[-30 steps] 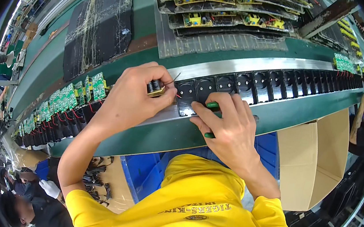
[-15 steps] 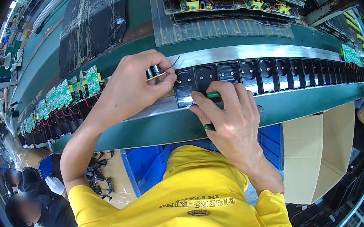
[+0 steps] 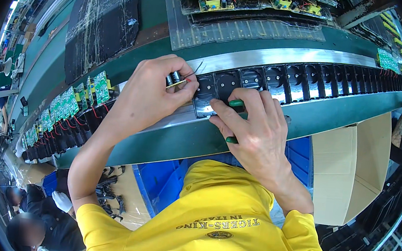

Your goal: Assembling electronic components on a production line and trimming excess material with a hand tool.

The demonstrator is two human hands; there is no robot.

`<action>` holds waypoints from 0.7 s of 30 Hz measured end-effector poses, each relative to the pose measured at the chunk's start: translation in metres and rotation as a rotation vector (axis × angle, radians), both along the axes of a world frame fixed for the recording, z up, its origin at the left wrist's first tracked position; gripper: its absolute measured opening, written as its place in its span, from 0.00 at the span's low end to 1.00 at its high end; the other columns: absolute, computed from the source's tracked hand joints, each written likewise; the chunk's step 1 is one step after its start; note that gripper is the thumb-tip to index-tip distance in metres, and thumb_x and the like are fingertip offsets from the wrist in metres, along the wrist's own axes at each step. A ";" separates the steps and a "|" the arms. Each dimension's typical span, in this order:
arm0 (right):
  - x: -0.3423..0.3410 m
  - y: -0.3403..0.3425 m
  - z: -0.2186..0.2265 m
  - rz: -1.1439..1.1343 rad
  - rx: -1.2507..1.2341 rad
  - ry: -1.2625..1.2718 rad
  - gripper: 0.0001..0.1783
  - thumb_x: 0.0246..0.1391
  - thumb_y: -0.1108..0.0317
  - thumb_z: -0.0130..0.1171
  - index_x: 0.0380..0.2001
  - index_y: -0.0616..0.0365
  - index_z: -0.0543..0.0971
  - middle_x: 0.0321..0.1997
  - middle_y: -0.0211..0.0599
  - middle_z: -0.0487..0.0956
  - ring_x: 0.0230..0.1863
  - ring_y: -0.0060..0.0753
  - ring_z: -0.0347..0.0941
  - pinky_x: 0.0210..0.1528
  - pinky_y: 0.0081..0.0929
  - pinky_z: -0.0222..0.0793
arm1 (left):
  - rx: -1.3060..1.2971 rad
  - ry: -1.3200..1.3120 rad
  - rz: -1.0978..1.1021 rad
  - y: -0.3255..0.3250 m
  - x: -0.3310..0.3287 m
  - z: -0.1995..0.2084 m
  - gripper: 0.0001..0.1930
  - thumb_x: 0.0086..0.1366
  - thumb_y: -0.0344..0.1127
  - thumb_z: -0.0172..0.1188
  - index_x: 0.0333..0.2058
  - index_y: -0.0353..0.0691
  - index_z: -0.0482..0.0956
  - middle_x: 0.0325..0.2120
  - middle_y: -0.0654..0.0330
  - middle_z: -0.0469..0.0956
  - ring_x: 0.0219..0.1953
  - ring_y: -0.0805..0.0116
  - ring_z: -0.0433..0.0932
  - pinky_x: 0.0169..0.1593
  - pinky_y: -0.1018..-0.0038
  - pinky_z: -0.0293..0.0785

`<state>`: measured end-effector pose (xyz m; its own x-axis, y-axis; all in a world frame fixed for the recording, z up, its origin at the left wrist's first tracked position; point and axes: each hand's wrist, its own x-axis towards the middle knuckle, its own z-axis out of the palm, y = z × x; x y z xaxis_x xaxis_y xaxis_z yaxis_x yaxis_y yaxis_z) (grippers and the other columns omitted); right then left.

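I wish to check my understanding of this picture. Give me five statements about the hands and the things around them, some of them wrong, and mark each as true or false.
1. The left hand holds a small part with dark cylinders. True.
2. The right hand is empty. False: it holds a green-handled tool.
3. Black cases are lined up to the right of the left hand. True.
4. The open cardboard box is on the person's left. False: it is on the right.
5. The person's shirt is blue. False: it is yellow.
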<state>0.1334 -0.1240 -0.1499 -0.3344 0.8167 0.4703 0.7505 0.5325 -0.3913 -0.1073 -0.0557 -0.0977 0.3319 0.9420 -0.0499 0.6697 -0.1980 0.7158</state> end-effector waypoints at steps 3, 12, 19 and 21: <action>0.001 0.002 0.010 0.039 -0.005 0.061 0.24 0.59 0.64 0.83 0.58 0.51 0.92 0.49 0.33 0.82 0.40 0.32 0.72 0.44 0.31 0.73 | 0.019 0.056 -0.046 0.000 -0.001 -0.002 0.04 0.68 0.25 0.74 0.39 0.32 0.89 0.37 0.57 0.90 0.32 0.60 0.82 0.42 0.65 0.81; -0.013 0.049 0.046 0.297 -0.537 1.261 0.20 0.82 0.52 0.58 0.56 0.58 0.83 0.36 0.32 0.77 0.32 0.25 0.66 0.38 0.26 0.64 | 0.170 0.113 -0.316 0.005 -0.022 -0.004 0.05 0.70 0.25 0.71 0.43 0.37 0.89 0.44 0.62 0.87 0.38 0.58 0.84 0.46 0.66 0.81; -0.062 0.078 0.020 0.308 -0.497 1.566 0.26 0.88 0.44 0.41 0.45 0.52 0.78 0.34 0.29 0.72 0.32 0.24 0.62 0.36 0.27 0.60 | 0.371 0.213 -0.439 0.010 -0.029 -0.016 0.09 0.67 0.26 0.70 0.45 0.42 0.89 0.45 0.64 0.85 0.41 0.60 0.83 0.45 0.66 0.81; -0.068 0.081 0.016 0.313 -0.508 1.624 0.24 0.88 0.46 0.42 0.45 0.52 0.77 0.33 0.28 0.71 0.31 0.23 0.60 0.36 0.27 0.60 | 0.451 0.196 -0.441 0.010 -0.029 -0.023 0.10 0.66 0.27 0.70 0.45 0.43 0.89 0.45 0.65 0.85 0.41 0.60 0.83 0.45 0.66 0.81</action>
